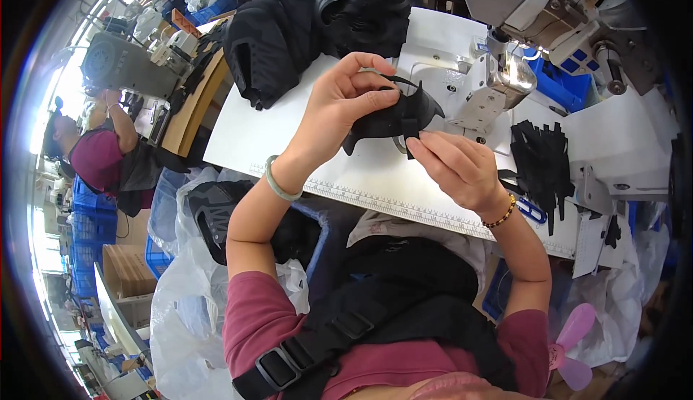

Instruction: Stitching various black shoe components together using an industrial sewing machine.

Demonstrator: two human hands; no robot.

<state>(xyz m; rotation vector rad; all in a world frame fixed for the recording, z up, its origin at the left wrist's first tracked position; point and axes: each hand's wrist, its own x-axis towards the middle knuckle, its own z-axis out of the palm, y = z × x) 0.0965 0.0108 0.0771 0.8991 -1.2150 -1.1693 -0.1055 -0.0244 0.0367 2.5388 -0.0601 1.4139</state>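
Left hand: above the white table [253, 129], the left hand [350, 100] has its fingers curled and its thumb pressed toward them, gripping the upper edge of a black fabric piece [375, 124].
Right hand: over the table's middle, the right hand [458, 163] pinches with thumb and forefinger at the lower end of a short black strip [410, 127]; its other fingers are folded in.
Black piece and strip: both are held up over the table, the strip lying across the right part of the piece.
Wrists: a pale green bangle [276, 180] on the left one, a beaded bracelet [503, 214] on the right one.
Sewing machine: the metal-fronted sewing machine [491, 86] stands at the table's right part, just beside the piece.
Cut strips: a bundle of black strips [545, 162] lies on the table's right end, blue-handled snips [532, 211] near it.
Ruler: a printed scale [390, 205] runs along the table's near edge.
Shoe uppers: black shoe uppers [274, 39] are heaped at the table's far left.
Below: clear plastic bags [188, 299] hang lower than the table's near left side.
Co-worker: a seated person [94, 158] is well left of the table.
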